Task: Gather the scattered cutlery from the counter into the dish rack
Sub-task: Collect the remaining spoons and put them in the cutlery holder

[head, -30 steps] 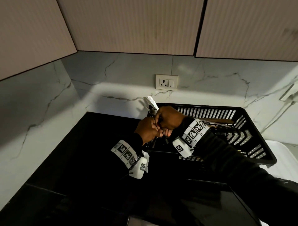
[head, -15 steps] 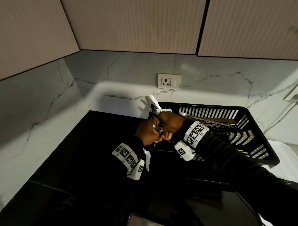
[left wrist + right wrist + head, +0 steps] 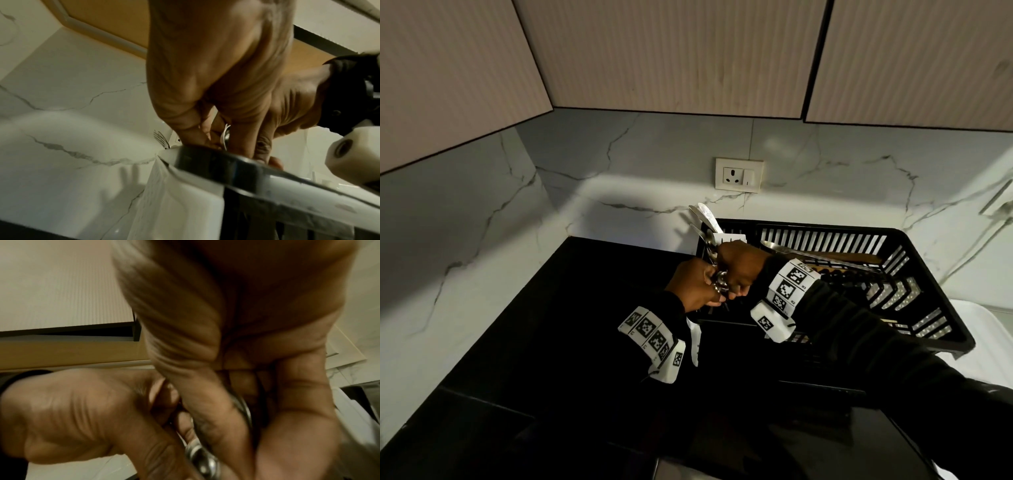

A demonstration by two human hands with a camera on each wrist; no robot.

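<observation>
A bundle of steel spoons (image 3: pixel 721 283) sits between both hands over the left end of the black dish rack (image 3: pixel 928 329). My left hand (image 3: pixel 709 294) grips the bundle from the left. My right hand (image 3: pixel 736 287) curls over it from the right, thumb and fingers pinching the spoons (image 3: pixel 243 408). The spoon bowls (image 3: pixel 225 138) show edge-on between the fingers, just above the rack's rim (image 3: pixel 257 168). More cutlery (image 3: pixel 704 219) stands upright in the white holder (image 3: pixel 732 237) at the rack's far left corner; a fork's tines (image 3: pixel 161 140) show there.
Long wooden-handled utensils (image 3: pixel 839 257) lie across the rack. The rack stands on a white mat (image 3: pixel 993 329) at the right of the black counter (image 3: pixel 571 325). A marble wall with a socket (image 3: pixel 739 174) rises close behind; cabinets hang above.
Both hands stay clasped on the spoon bundle at the rack's left end and have sunk slightly lower toward the rack.
</observation>
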